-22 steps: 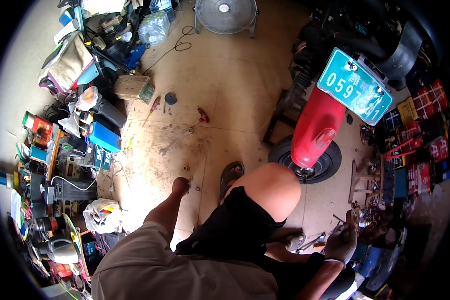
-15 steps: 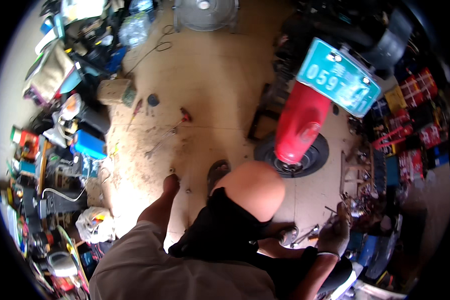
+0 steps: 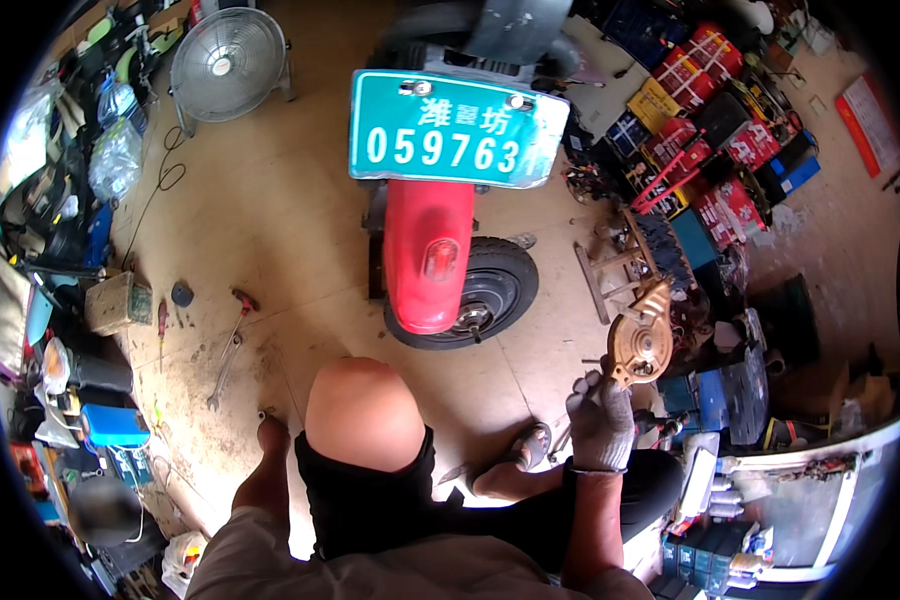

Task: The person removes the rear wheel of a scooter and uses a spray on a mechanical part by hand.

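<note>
Left of centre we see a wrench (image 3: 226,362) on the floor (image 3: 270,240), the red scooter rear (image 3: 428,255) mid-frame, and at right our gloved right hand (image 3: 600,428) gripping a round brass-coloured part (image 3: 640,342); our left hand is out of sight.

i see a dusty tan concrete floor (image 3: 270,230) in bright daylight, a floor fan (image 3: 220,75) at the top left, stacked red and blue boxes (image 3: 710,130) right, clutter along the left edge.
</note>
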Motion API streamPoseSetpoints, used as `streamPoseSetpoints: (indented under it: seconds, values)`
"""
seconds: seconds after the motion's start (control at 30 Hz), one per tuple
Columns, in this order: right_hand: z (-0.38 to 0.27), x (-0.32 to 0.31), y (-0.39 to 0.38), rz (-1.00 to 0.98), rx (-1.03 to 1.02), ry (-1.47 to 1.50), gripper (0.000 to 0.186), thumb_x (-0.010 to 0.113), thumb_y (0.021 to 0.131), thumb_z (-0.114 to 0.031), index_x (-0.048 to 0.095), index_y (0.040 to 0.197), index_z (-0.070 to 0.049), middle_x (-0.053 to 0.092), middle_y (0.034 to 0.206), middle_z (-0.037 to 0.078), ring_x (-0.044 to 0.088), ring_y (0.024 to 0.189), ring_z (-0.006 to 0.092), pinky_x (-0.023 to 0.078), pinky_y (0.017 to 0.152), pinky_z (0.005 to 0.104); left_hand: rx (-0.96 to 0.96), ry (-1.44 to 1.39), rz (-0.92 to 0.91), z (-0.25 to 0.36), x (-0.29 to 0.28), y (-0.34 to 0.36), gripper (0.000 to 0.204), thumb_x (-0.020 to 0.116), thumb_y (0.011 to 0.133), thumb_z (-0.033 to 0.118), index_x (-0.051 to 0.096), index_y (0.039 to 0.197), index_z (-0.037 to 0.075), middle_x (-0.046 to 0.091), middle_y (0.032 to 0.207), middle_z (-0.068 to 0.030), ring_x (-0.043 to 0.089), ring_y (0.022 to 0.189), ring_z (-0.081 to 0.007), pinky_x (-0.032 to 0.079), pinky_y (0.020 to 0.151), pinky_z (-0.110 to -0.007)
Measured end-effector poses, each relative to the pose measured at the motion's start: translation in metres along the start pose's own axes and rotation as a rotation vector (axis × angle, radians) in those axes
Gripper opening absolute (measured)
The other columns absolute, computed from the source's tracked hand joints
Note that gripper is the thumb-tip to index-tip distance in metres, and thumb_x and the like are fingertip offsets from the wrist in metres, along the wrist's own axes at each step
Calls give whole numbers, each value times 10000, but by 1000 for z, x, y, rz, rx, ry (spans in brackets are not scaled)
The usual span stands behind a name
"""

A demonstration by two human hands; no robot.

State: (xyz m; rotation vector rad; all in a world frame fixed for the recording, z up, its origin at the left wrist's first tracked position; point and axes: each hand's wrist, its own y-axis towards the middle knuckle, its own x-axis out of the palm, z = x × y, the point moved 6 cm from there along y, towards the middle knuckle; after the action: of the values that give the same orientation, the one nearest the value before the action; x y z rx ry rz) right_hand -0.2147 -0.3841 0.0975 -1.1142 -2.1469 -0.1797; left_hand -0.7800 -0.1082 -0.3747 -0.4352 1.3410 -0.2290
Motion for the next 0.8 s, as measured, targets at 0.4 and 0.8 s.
streamPoseSetpoints:
  seconds: [0.4, 0.8]
  values:
    - [3, 34, -5, -102, -96, -190, 512, 826, 918, -109, 620, 1376, -13, 700, 1128, 84, 717, 994, 251, 617, 887, 393, 21, -125, 88, -24, 5, -13, 342, 823, 786, 168, 702, 1054, -7, 763, 1042, -277, 740, 1065, -470, 592, 897, -542]
    - [4, 2, -6, 210, -69, -420, 218, 816, 919, -71, 703, 1096, -10, 710, 835, 56, 652, 621, 151, 551, 565, 296, 158, 4, 103, -27, 16, -1, 505, 616, 995, 489, 773, 830, 38, 767, 839, -235, 768, 846, -453, 597, 750, -544]
